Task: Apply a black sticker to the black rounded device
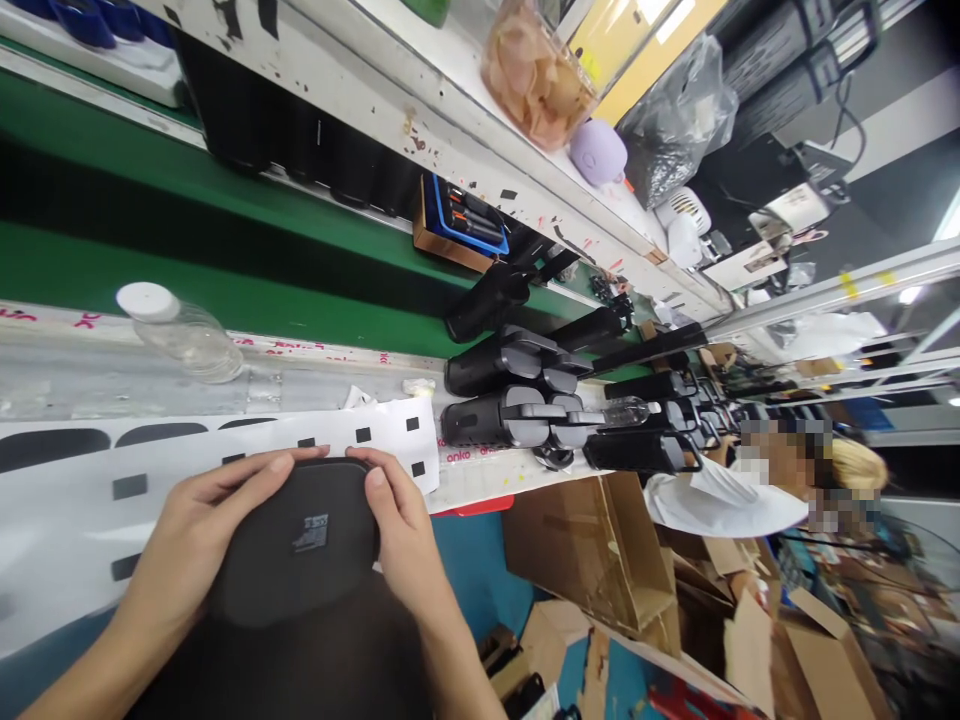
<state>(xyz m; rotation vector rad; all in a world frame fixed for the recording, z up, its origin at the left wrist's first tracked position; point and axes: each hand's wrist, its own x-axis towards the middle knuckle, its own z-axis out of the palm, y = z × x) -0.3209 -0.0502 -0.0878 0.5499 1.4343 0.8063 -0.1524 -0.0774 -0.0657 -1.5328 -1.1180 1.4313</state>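
**Both hands clasp a dark oval case at the near edge of the surface**

Head view: The left hand [187, 545] wraps its grip around the left rim of the dark oval case [296, 545], fingers curled over the top edge and pressed onto it. The right hand [405, 535] holds the opposite rim the same way, thumb and fingers pinching the upper right corner. The case sits between the two hands, low in the picture, overhanging the near edge of the surface [67, 390]. A small grey label [310, 532] sits on the middle of its face; the print on it is too small to read.

Just behind the case lies a white backing sheet [225, 460] with black square stickers and long black ovals. Red lettering along the strip beyond reads "anko" [457, 455]. A clear bottle with a white cap [180, 330] lies on its side, well apart to the left. To the right, a cluster of black cylindrical devices [517, 390] crowds the surface, leaving little room there; the stretch between bottle and devices is open. A green conveyor belt [112, 220] runs behind. Cardboard boxes [592, 550] stand below the surface edge on the right.
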